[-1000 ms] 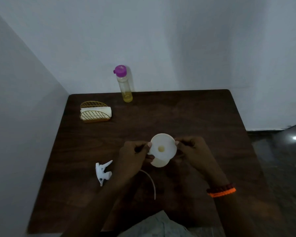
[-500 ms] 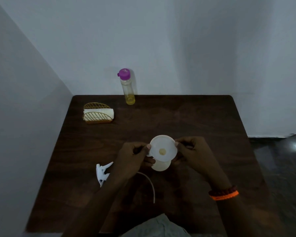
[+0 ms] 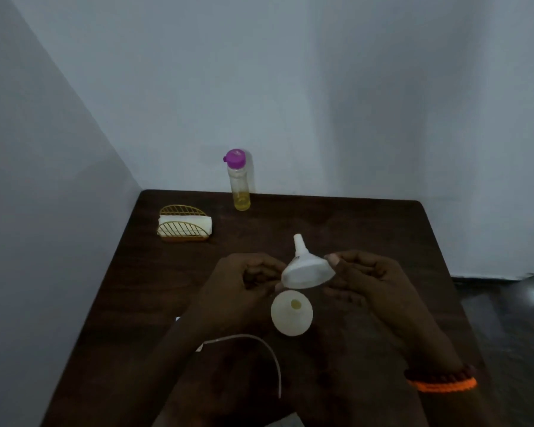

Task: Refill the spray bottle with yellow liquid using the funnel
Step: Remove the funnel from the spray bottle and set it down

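Funnel [image 3: 308, 270] pinched at its rim by both hands' fingers [image 3: 333, 259], tilted above the spray bottle [image 3: 291, 312].

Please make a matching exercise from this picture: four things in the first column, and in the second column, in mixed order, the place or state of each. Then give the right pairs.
Things
1. funnel
2. spray bottle
3. bottle with purple cap
4. napkin holder

Places or states
A. stands at the far edge of the table, a little yellow liquid at its bottom
B. held between both hands, spout pointing up and away
C. near the table's far left corner, gold wire, white napkins inside
D. open-mouthed, seen from above, just below the hands

Pairs: 1-B, 2-D, 3-A, 4-C
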Action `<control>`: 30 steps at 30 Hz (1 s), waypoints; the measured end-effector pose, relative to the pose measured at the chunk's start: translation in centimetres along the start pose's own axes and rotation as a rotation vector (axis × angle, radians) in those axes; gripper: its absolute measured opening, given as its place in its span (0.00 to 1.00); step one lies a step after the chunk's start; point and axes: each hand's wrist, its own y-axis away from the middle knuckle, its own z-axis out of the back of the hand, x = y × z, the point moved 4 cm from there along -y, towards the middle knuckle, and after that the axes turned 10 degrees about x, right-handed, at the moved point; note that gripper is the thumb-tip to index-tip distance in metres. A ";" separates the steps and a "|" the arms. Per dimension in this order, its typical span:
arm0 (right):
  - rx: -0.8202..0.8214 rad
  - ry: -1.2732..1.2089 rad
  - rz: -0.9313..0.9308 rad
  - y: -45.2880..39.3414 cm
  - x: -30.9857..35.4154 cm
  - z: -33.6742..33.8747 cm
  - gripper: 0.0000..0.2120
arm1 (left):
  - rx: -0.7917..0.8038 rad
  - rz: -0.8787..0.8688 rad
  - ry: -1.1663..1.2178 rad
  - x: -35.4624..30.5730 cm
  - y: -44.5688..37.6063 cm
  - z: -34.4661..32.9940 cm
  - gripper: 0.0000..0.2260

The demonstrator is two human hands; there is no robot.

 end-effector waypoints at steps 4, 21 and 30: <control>-0.010 0.026 -0.013 -2.2 0.8 -0.7 0.19 | -0.039 -0.086 -0.197 0.0 -1.8 1.6 0.14; 0.134 0.565 0.198 -20.5 -1.7 -0.2 0.14 | 0.061 -0.077 -0.533 11.9 -13.3 5.9 0.11; 0.000 0.681 0.220 -30.4 -6.0 0.1 0.19 | -0.056 0.140 -0.532 18.8 -19.5 5.7 0.15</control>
